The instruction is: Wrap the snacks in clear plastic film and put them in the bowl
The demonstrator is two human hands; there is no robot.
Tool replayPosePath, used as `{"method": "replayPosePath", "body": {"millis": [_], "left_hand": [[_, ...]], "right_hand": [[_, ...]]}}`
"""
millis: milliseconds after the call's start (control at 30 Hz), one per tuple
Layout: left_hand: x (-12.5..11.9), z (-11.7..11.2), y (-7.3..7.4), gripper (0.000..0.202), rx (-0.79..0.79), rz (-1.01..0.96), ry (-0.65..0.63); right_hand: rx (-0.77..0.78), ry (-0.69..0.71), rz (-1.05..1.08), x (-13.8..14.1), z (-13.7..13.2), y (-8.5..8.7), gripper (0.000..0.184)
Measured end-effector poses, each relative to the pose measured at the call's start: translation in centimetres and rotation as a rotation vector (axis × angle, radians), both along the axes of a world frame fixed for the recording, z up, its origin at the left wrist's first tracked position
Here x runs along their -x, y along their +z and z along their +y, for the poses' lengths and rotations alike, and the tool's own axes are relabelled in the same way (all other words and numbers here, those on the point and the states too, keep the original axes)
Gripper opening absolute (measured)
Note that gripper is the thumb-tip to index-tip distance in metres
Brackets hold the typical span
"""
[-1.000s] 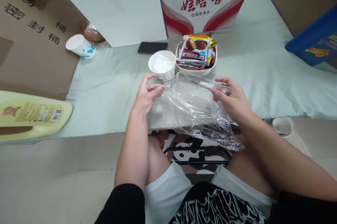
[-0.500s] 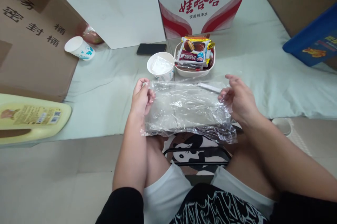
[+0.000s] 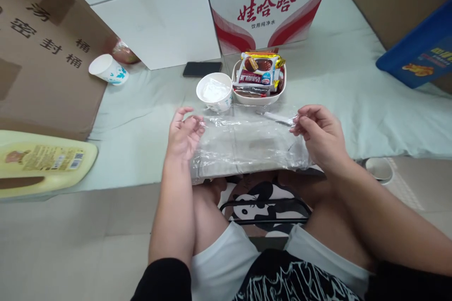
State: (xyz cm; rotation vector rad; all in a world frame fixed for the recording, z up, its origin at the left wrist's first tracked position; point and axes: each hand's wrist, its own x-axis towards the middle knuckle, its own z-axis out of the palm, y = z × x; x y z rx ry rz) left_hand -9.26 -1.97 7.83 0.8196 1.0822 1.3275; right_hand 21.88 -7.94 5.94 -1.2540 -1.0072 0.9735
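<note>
A crumpled sheet of clear plastic film [image 3: 247, 145] is stretched between my hands over the table's near edge. My left hand [image 3: 184, 134] pinches its far left corner between thumb and fingertips, the other fingers loosely curled. My right hand [image 3: 319, 134] is closed on the far right corner. A slim white strip-like object [image 3: 277, 117] lies by my right fingertips, partly seen through the film; its kind is unclear. Just beyond the film stand a paper cup [image 3: 214, 93] with something white and crinkled inside and a white tub [image 3: 259, 98] filled with wrapped snacks.
A phone [image 3: 202, 69] lies behind the cup. Another paper cup [image 3: 109, 70] leans on its side near a cardboard box [image 3: 52, 79]. White cartons [image 3: 155, 28] line the back. A yellow bottle [image 3: 45, 162] lies left, a blue package [image 3: 416, 51] right.
The film has flattened and dropped lower towards the table, its dark crumpled near edge no longer bunched up. My left hand has shifted slightly left; my right hand has closed more tightly on the corner.
</note>
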Motion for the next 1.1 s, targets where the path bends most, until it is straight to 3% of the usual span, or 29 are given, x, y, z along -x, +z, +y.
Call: {"method": "replayPosePath", "body": {"millis": [133,267,333,400,433,500,567,633,700,767,867,967,1033,1100], "left_hand": [[-0.1,-0.3,-1.0,0.042,-0.114,0.260,-0.056],[0.3,-0.1,-2.0,0.029,-0.232,0.552,-0.002],[0.8,0.1,-2.3,0.031,-0.300,0.640,0.019],[1.3,0.1,-2.4,0.035,-0.356,0.670,0.027],[1.6,0.1,-2.4,0.037,-0.378,0.662,0.020],[2.0,-0.3,-2.0,0.043,-0.417,0.589,-0.021],[2.1,-0.8,-1.5,0.049,-0.445,0.440,-0.071],[1.8,-1.3,-0.9,0.051,-0.456,0.267,-0.078],[1.2,-1.5,-0.4,0.048,-0.429,0.145,-0.042],[0.5,-1.5,-0.2,0.044,-0.312,0.128,-0.017],[-0.3,-1.1,-0.1,0.043,-0.051,0.231,-0.059],[-0.2,-0.8,0.0,0.044,0.110,0.294,-0.098],[0.2,-0.9,0.2,0.046,0.164,0.277,-0.174],[0.7,-1.0,0.4,0.058,0.212,0.260,-0.346]], "right_hand": [[-0.032,0.033,-0.282,-0.5,-0.1,0.2,0.029],[-0.146,-0.099,-0.678,-1.2,0.2,-0.3,0.007],[-0.248,-0.172,-0.824,-1.6,0.4,-0.3,0.008],[-0.337,-0.137,-0.908,-2.0,0.4,0.1,0.010],[-0.368,-0.055,-0.912,-2.2,0.3,0.5,0.011],[-0.357,0.192,-0.830,-2.4,-0.2,1.3,0.013],[-0.238,0.439,-0.631,-2.5,-0.8,1.9,0.018],[-0.071,0.561,-0.366,-2.4,-1.2,2.2,0.024],[0.054,0.563,-0.121,-2.0,-1.4,2.1,0.028],[0.141,0.472,0.040,-1.6,-1.1,1.9,0.029],[0.265,0.317,0.160,-1.2,-0.3,1.7,0.035],[0.352,0.300,0.194,-1.1,0.3,1.6,0.051],[0.361,0.301,0.168,-1.2,0.4,1.3,0.058],[0.341,0.261,0.136,-1.5,0.4,0.9,0.058]]}}
